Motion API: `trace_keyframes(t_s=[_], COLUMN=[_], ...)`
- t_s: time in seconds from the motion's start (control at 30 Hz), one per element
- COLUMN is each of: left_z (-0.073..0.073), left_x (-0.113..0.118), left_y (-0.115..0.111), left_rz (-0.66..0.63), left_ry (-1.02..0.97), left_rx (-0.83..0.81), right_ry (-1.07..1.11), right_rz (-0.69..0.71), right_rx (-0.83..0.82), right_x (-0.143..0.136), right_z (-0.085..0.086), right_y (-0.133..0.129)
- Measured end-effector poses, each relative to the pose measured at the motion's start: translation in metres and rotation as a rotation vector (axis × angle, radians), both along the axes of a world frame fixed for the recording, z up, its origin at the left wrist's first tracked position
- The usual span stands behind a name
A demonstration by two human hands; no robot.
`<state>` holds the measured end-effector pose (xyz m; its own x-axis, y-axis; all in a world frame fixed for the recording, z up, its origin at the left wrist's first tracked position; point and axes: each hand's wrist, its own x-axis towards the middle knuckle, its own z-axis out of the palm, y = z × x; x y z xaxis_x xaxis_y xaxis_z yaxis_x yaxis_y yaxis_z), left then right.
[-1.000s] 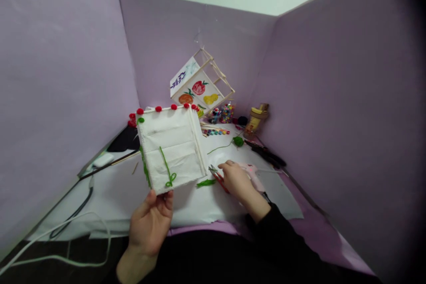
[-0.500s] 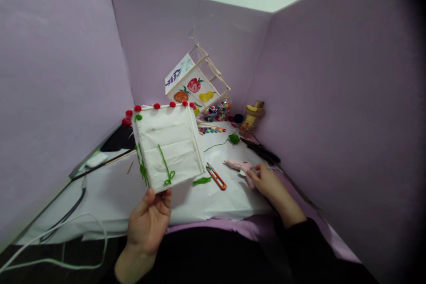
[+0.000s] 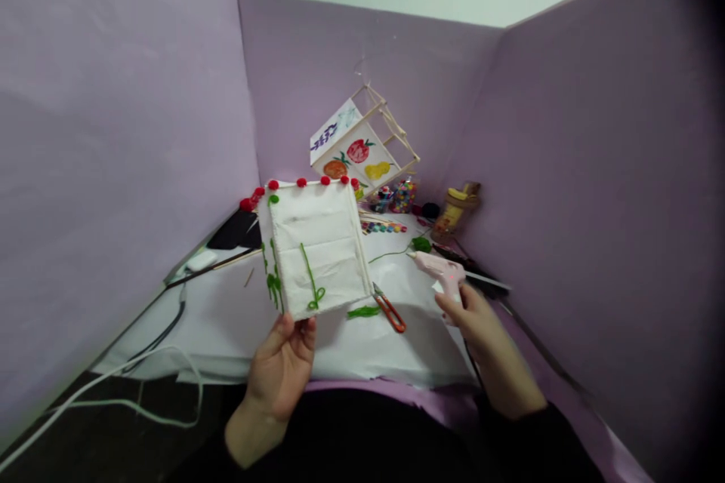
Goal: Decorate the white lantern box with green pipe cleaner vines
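My left hand [image 3: 283, 366] grips the bottom edge of a white fabric-covered box [image 3: 325, 234] and holds it tilted up above the table. Red pom-poms [image 3: 302, 183] line the box's top edge, and a green yarn stem with loops [image 3: 310, 279] lies on its front face. More green yarn shows on its left side. In my right hand [image 3: 473, 317] is a pale pink glue gun [image 3: 445, 269], held by the handle, its nozzle pointing left, apart from the box. Between the two lie orange-handled thread snips [image 3: 390, 309] and a small bundle of green yarn [image 3: 363, 312].
Behind the box hangs a stick frame with painted fruit panels [image 3: 362, 151]. At the back stand a jar of colourful beads [image 3: 404, 196] and a yellow jar [image 3: 453, 213], near a green yarn ball [image 3: 421, 244]. A white cable [image 3: 192, 385] loops at lower left. Purple partitions enclose the table.
My right hand has closed round the glue gun's handle and lifted it off the table. The box stays in my left hand; the whole view has shifted somewhat.
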<state>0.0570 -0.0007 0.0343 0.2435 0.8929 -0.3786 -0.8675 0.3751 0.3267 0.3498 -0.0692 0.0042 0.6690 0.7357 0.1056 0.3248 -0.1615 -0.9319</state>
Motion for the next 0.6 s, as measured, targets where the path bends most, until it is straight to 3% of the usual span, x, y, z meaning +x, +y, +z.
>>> trace_keyframes(t_s=[0.1, 0.27, 0.4, 0.6], left_z=[-0.002, -0.003, -0.005, -0.008], left_x=[0.002, 0.006, 0.007, 0.007], left_y=[0.001, 0.002, 0.0, -0.002], left_rz=[-0.019, -0.088, -0.107, -0.099], left_ry=[-0.002, 0.009, 0.069, 0.021], left_rx=[0.033, 0.094, 0.069, 0.012], right_ry=[0.191, 0.217, 0.105, 0.081], right_rz=[0.074, 0.33, 0.462, 0.466], right_rx=[0.064, -0.074, -0.124, -0.122], right_x=[-0.025, -0.074, -0.103, -0.122], right_z=[0.024, 0.052, 0.056, 0.057], right_y=[-0.004, -0.018, -0.017, -0.002])
